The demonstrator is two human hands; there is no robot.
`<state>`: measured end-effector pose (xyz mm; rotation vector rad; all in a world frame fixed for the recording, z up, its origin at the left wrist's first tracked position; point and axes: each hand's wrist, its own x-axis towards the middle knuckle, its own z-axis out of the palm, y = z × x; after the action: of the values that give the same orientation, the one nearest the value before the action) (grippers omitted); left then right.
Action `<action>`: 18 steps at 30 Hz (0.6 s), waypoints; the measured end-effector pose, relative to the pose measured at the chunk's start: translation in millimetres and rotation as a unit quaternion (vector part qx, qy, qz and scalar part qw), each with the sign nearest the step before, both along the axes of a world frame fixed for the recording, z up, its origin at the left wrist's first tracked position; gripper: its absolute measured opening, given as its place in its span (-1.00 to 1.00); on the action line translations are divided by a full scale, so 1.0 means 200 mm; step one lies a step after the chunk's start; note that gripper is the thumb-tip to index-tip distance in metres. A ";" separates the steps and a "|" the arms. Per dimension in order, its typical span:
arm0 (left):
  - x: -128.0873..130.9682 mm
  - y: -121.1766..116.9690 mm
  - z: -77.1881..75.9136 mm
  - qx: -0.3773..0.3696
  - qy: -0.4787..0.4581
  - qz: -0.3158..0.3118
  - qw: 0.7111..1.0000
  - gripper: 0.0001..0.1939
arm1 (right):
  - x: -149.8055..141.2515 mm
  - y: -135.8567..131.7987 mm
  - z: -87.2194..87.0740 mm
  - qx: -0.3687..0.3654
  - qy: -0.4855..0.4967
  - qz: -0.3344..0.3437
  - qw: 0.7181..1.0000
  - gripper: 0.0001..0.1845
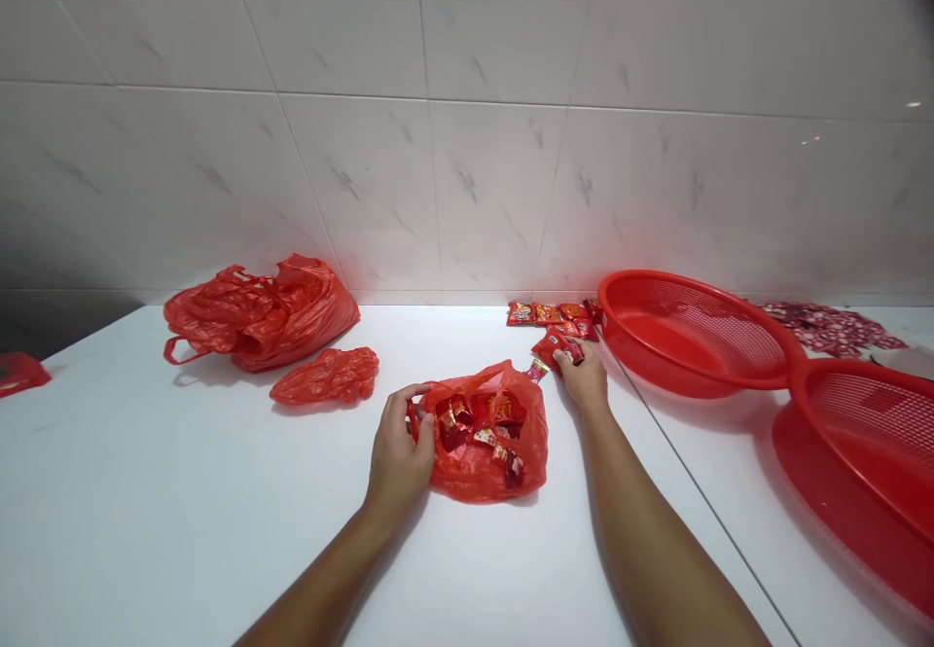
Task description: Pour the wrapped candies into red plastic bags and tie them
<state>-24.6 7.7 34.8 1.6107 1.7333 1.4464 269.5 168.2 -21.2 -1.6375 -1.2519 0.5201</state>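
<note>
In the head view, my left hand [401, 450] grips the left edge of an opened red plastic bag [487, 487]. Several small wrapped candies [484, 433] in red and gold lie inside it. Beyond the bag's right corner, my right hand [586, 380] pinches a red candy packet [555, 346] low over the white table. A small packet [538, 371] lies just left of those fingers, close to the bag's rim. Behind, several red packets [549, 314] are laid side by side near the wall. My right fingertips are partly hidden by the packet.
Two red plastic baskets [686, 379] [861, 452] stand at the right, across a table seam. A full red bag [292, 311] and a smaller crumpled red bag [326, 377] sit at the left. Patterned red pieces [832, 326] lie behind the baskets by the tiled wall [496, 190].
</note>
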 end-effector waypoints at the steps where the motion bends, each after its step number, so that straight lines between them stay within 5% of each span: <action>1: 0.00 0.00 0.00 -0.001 0.000 0.000 1.000 -0.66 | 0.00 0.00 0.00 -0.002 0.000 0.002 1.000 -0.42; 6: 0.00 -0.01 0.01 0.001 0.000 -0.003 1.000 -0.69 | -0.03 -0.02 0.05 0.013 -0.064 -0.009 0.998 -0.29; 10: 0.00 -0.02 0.03 0.016 0.009 -0.007 1.000 -0.69 | -0.06 -0.11 0.25 0.092 -0.096 -0.059 0.989 -0.43; 13: 0.01 -0.03 0.04 0.030 0.012 -0.005 0.999 -0.70 | -0.13 -0.29 0.46 0.096 -0.088 0.129 0.983 -0.53; 15: 0.01 -0.03 0.04 0.041 0.013 -0.001 0.999 -0.69 | -0.20 -0.43 0.54 0.096 -0.150 0.264 0.948 -0.56; 18: 0.01 -0.04 0.04 0.063 0.008 0.004 0.998 -0.67 | -0.26 -0.60 0.55 0.131 -0.247 0.295 0.914 -0.71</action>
<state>-22.0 0.5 43.5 1.6850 1.6904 1.5791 216.6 47.6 89.7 -1.1762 -2.1241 0.2742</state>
